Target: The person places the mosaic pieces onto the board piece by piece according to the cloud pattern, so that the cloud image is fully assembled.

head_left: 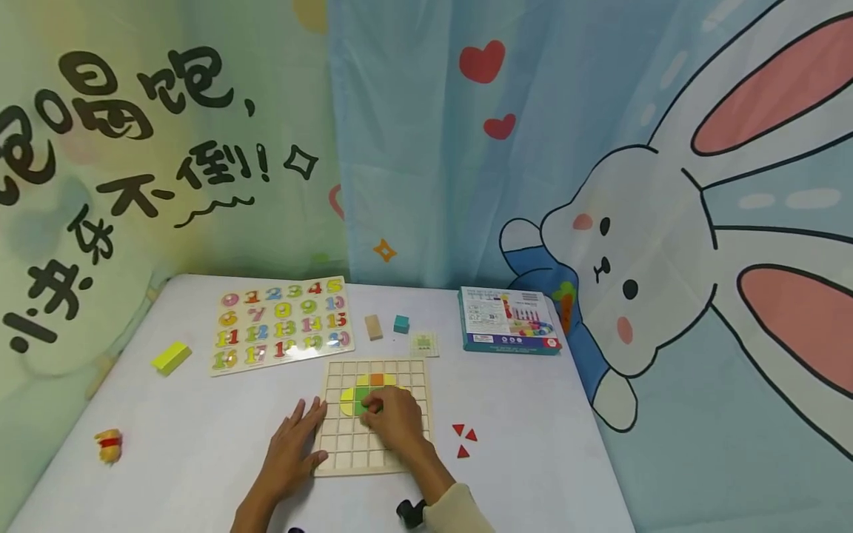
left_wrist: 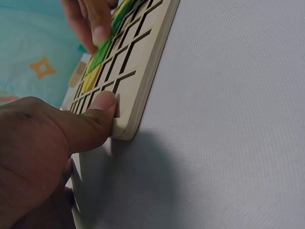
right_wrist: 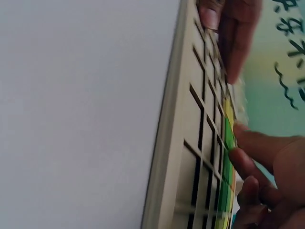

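Observation:
A pale wooden grid board [head_left: 340,463] lies on the white table with yellow, green and orange tiles set in its upper squares. My left hand [head_left: 289,449] rests along the board's left side, fingers spread. In the left wrist view its thumb [left_wrist: 102,102] presses on the board near a corner. Over the tiles, my right hand [head_left: 398,422] has its fingers curled and its thumb and fingertips close together at a green tile [right_wrist: 229,136]. The hand hides part of the tile pattern in the head view.
Right of the board lie several red triangles [head_left: 463,451]. Behind it are a number puzzle board [head_left: 280,326], a wooden block [head_left: 373,327], a teal block [head_left: 401,324], a small square card [head_left: 424,344] and a box [head_left: 509,320]. A yellow block [head_left: 171,358] and toy figure [head_left: 109,446] lie left.

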`<state>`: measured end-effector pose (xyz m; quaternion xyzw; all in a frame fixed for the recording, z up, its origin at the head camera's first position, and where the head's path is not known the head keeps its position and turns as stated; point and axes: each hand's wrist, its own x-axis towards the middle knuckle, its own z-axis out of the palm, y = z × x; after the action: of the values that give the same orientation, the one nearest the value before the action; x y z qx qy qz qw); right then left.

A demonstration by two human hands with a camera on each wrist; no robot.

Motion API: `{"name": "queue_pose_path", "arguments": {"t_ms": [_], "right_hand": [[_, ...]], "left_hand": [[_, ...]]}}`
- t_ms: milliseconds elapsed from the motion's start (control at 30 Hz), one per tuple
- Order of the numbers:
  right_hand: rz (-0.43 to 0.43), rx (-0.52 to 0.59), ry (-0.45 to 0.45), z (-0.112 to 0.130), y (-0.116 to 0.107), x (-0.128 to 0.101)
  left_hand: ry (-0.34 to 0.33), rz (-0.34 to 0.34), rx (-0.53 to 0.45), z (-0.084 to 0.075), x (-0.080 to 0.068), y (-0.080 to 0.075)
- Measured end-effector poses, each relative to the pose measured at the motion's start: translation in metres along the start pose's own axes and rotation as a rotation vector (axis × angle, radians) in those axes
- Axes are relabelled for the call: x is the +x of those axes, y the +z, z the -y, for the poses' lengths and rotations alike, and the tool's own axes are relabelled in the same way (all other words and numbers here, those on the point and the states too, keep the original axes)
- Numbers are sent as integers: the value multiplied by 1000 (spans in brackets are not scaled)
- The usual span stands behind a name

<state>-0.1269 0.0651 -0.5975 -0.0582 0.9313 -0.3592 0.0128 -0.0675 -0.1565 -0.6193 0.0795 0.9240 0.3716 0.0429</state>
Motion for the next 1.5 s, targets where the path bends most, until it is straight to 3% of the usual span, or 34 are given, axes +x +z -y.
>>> {"name": "queue_pose_path", "arguments": {"t_ms": [133,267,500,633,767,1033,1300,1500], "right_hand": [[-1,85,46,-11,-15,-11],[-58,120,121,-32,-38,-25],[-156,1,272,-73,-75,-43],[-149,-95,323,-89,-85,-48],[-139,-119,340,-98,-88,-49],[-147,-100,323,-99,-88,-47],[-180,-78,229,-81,-80,-50],[-187,-49,209,-64,-70,-52]], "left_hand": [[6,-9,-2,-1,0,-2],[7,-4,1,-1,-1,-2],[4,0,-2,-1,0,-1],[-3,-4,-4,-2,0,-2],[-6,1,-3,-2,0,-2],[-9,5,-10,-2,0,0],[-9,1,-7,-3,0,0],[-8,6,4,-2,0,0]]}}
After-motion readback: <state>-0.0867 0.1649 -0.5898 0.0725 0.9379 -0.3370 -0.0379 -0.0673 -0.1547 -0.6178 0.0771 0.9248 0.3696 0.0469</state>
